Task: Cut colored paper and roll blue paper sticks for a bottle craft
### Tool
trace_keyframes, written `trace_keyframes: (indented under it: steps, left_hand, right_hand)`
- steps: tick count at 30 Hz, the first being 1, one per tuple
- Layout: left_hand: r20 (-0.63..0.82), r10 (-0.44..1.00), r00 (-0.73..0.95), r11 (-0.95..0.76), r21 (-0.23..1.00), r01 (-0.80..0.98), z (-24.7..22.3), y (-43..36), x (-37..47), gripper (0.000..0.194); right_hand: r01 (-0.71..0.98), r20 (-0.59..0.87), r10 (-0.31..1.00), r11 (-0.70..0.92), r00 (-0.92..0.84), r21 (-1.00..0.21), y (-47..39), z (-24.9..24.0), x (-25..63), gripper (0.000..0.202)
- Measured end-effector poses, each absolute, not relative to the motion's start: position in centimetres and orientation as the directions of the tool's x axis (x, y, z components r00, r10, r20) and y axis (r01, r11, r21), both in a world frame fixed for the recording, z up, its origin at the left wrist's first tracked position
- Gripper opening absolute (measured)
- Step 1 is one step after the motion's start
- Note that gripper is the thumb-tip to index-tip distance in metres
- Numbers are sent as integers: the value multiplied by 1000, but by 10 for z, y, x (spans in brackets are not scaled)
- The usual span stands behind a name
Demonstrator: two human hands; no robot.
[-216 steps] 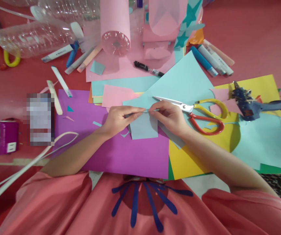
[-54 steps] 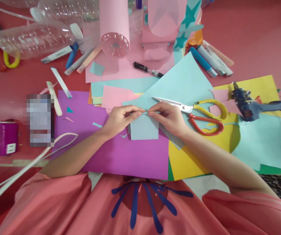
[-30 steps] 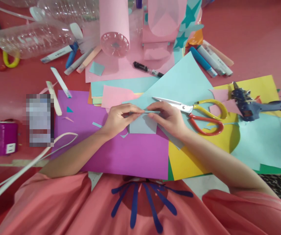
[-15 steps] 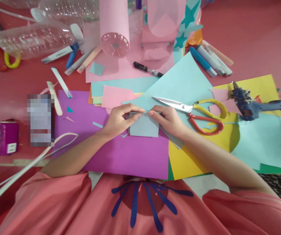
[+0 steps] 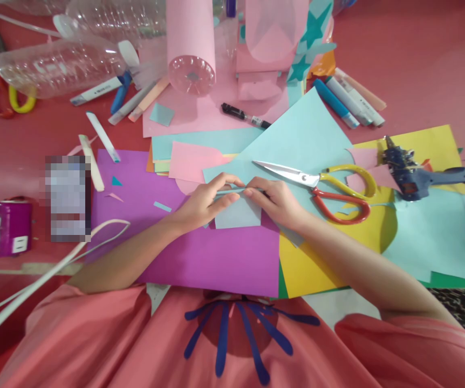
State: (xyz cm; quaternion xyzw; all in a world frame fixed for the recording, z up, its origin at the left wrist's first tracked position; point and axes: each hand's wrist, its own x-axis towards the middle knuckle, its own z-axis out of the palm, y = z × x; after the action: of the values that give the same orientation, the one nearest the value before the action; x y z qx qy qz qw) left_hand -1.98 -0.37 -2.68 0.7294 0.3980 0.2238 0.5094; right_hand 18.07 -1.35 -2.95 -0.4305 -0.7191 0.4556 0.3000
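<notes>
A small light blue paper piece [image 5: 238,211] is held by its upper edge between both hands, over the purple sheet [image 5: 216,258]. My left hand [image 5: 208,200] has its thumb and fingers on the left part of that edge. On the right part, my right hand [image 5: 272,198] pinches the paper, its fingertips close to the left ones. The top edge looks folded or doubled. Scissors [image 5: 307,179] with yellow and red handles lie just right of my right hand, on a larger light blue sheet [image 5: 305,132].
A glue gun [image 5: 408,172] rests on yellow paper [image 5: 362,237] at the right. Markers [image 5: 337,102], a black pen [image 5: 243,115], a pink-wrapped bottle [image 5: 191,37] and clear bottles [image 5: 62,64] lie farther back. A phone [image 5: 67,199] and white cable [image 5: 54,269] are at the left.
The fingers of my left hand have lifted and parted slightly from the thumb along the paper's top edge. The small blue paper has tilted a little.
</notes>
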Motion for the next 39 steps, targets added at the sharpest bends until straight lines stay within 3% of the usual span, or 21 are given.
trace_keyframes:
  steps: [17, 26, 39]
  left_hand:
    - [18, 868, 496, -186, 938, 292, -29, -7, -19, 36]
    - [-19, 853, 521, -156, 945, 289, -25, -3, -18, 41]
    - [-14, 860, 511, -160, 943, 293, -29, -5, -18, 41]
  right_hand:
    - [357, -80, 892, 95, -445, -929, -15, -24, 182, 62]
    - [411, -49, 909, 139, -413, -901, -15, -24, 179, 61]
    - [356, -38, 894, 138, -446, -924, -14, -27, 181, 57]
